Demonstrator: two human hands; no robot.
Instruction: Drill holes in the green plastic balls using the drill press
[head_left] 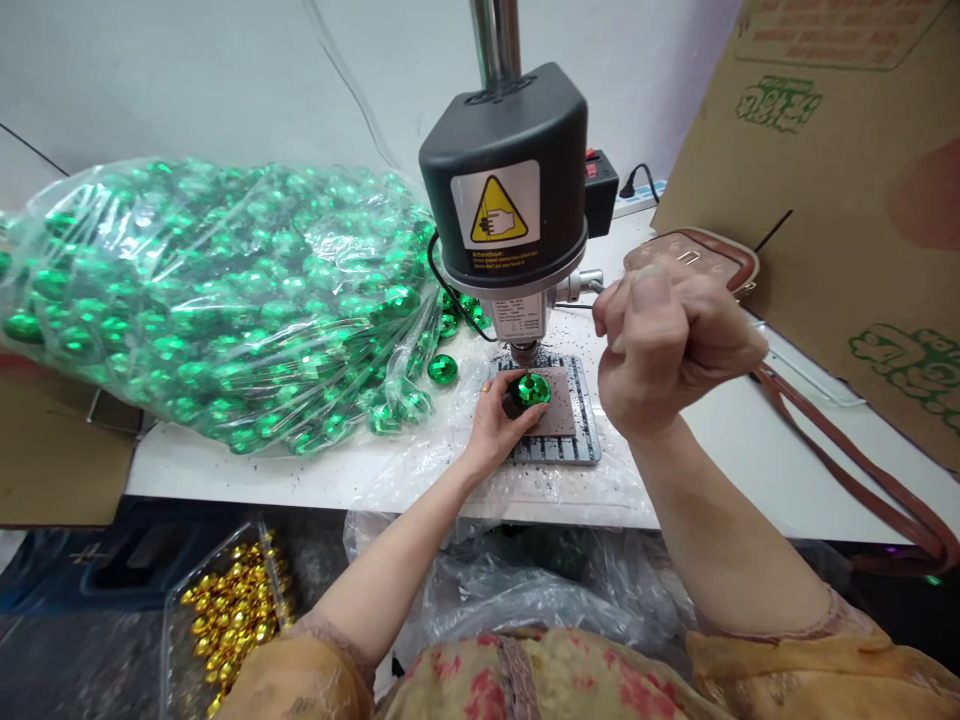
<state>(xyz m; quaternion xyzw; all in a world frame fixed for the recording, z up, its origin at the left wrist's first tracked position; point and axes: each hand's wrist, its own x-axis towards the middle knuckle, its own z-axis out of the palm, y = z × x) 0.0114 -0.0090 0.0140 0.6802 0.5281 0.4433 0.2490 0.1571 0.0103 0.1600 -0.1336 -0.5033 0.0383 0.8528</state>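
A green faceted ball (pixel 534 390) sits under the chuck of a black bench drill press (pixel 502 190), on a brownish square pad (pixel 559 415). My left hand (pixel 496 420) is closed around this ball, thumb at its near side and fingers behind. The drill tip comes down to the top of the ball; whether it has entered cannot be made out. On the right, my right hand (pixel 667 340) is a fist around the feed lever (pixel 586 284) at the side of the drill press. Most of the lever is hidden by the fist.
A large clear bag (pixel 225 300) of green balls fills the left, with a loose green ball (pixel 442 369) beside it. A brown purse (pixel 694 260) and a cardboard box (pixel 825 200) stand right. Gold balls (pixel 232 610) lie in a clear bin below. Dark shavings litter the slotted base (pixel 589 440).
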